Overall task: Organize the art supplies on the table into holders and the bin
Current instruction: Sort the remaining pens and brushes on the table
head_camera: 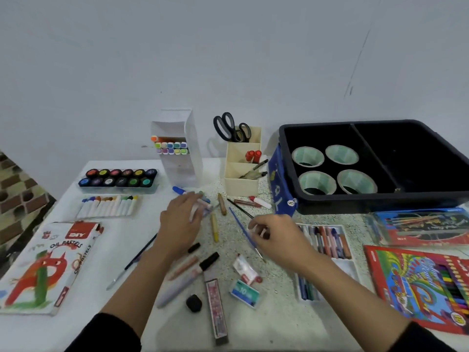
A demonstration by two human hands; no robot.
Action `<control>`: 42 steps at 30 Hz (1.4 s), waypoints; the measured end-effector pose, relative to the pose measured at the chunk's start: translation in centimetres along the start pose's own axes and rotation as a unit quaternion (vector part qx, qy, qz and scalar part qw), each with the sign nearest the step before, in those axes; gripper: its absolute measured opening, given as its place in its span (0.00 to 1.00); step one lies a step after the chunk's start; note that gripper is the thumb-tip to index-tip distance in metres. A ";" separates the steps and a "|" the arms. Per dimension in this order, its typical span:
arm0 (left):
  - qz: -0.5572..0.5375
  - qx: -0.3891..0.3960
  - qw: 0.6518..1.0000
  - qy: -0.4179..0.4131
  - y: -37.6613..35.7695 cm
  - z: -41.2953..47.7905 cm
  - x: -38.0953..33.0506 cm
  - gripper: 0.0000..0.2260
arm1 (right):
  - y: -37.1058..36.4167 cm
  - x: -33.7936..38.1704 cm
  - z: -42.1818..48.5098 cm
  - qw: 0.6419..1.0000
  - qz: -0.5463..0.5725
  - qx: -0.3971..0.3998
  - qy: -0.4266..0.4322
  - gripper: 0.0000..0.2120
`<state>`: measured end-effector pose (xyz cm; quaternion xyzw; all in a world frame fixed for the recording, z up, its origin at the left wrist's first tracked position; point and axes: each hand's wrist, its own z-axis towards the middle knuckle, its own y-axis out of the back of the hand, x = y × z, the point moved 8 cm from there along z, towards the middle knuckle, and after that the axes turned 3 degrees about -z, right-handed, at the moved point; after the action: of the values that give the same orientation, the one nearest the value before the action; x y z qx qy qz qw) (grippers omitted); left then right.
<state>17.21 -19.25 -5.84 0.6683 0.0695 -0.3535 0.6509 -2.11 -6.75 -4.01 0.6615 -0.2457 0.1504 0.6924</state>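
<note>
On the table, the left hand curls around pale markers. The right hand pinches a small pale item, perhaps a cap, beside the blue paintbrush. The cream holder and black bin stand behind.

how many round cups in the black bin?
4 cups, all in the black bin's left compartment: back-left, back-right, front-left, front-right. None seen in the right compartment; its near floor is hidden.

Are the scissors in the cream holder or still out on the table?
In. The scissors stand handles-up in the back compartment of the cream holder, with their blades hidden inside it.
</note>
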 end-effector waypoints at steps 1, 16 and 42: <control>0.027 0.027 0.999 0.013 -0.2 0.6 0.8 0.18 | -0.5 0.9 1.0 1.000 0.006 -0.004 0.005 0.06; 0.116 0.017 0.988 -0.103 1.8 5.8 3.9 0.06 | -5.0 5.9 11.1 0.994 -0.095 -0.001 -0.051 0.04; -0.376 0.232 0.897 -0.018 -3.7 -3.6 -10.6 0.05 | 4.6 -2.9 -2.9 0.974 0.220 -0.039 -0.039 0.18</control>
<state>8.69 -11.55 -3.29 0.7182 0.2199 -0.5897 0.2967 -6.57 -3.19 -1.76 0.5689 -0.4179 0.2637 0.6574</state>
